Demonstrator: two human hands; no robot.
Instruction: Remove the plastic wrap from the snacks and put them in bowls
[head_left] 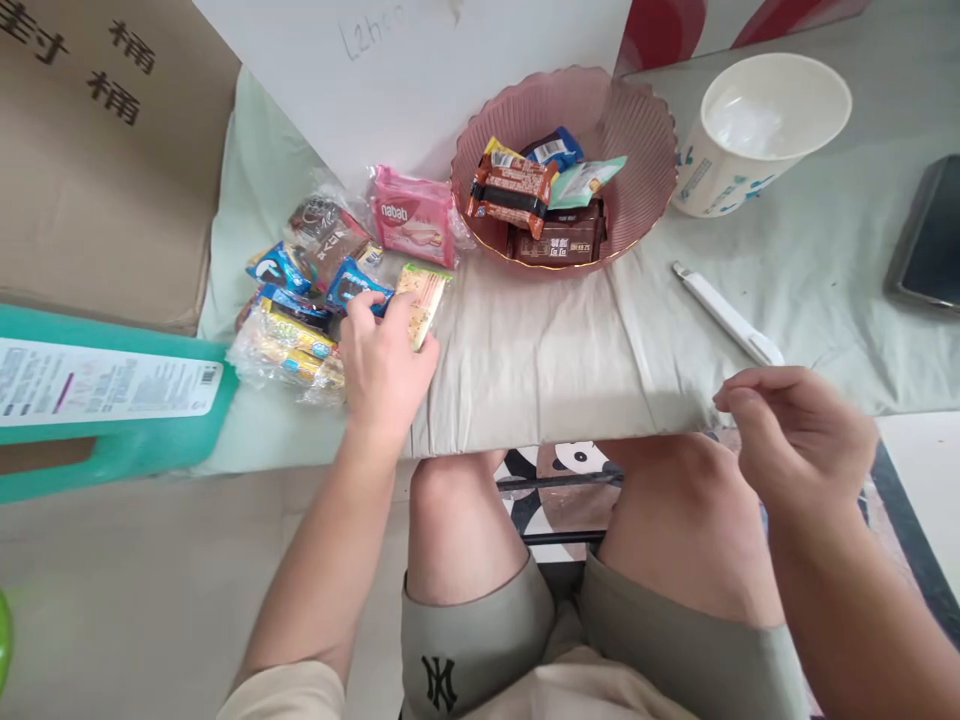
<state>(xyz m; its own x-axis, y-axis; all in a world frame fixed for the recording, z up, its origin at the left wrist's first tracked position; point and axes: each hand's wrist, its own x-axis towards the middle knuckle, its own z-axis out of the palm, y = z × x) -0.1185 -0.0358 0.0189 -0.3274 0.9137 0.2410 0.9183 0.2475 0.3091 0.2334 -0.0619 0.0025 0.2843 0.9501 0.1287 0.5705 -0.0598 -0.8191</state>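
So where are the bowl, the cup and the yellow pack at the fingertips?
Bowl [641,150]: head view, bare inner wall.
Cup [726,178]: head view, outer side.
Yellow pack [428,297]: head view, uncovered front.

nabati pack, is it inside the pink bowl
No, the nabati pack lies on the cloth outside the bowl, to its left.

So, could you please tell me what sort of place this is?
Probably a room at home: a cloth-covered table, a pink ribbed bowl and wrapped snacks suggest it.
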